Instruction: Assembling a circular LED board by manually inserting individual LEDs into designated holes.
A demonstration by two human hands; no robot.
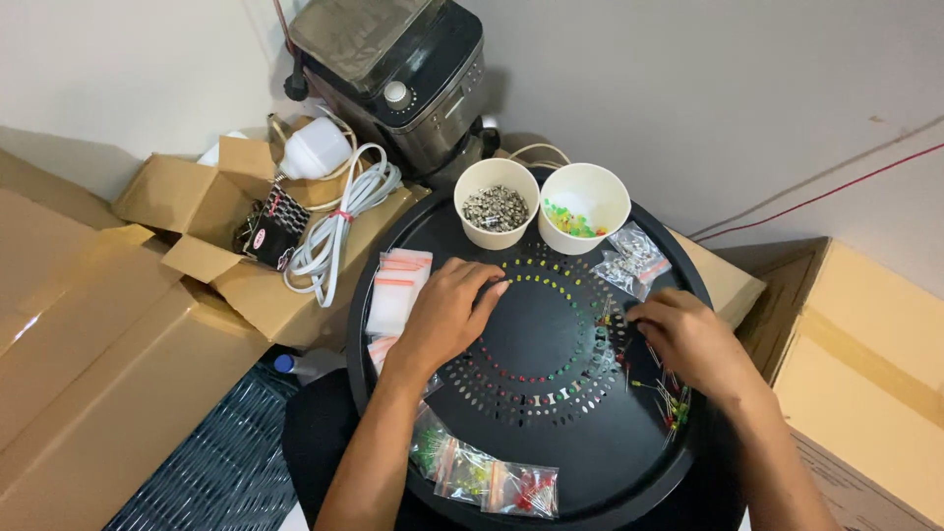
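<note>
Small LEDs (551,379) are being set into the ringed holes of a round black tray (551,462), the landmark here. Many holes are filled with red, yellow and green LEDs; by judgement the work is partly done, with many holes left open.

The left hand (447,315) is laid on the tray left of centre, fingers curled down; whether anything is pinched cannot be told. The right hand (688,339) is closed loosely over loose LEDs (674,403) at the tray's right edge.

At the tray's far edge, one white cup (497,202) holds grey metal parts and another white cup (585,206) holds green and yellow bits. Small clear bags (497,482) of LEDs lie at the near edge.
</note>
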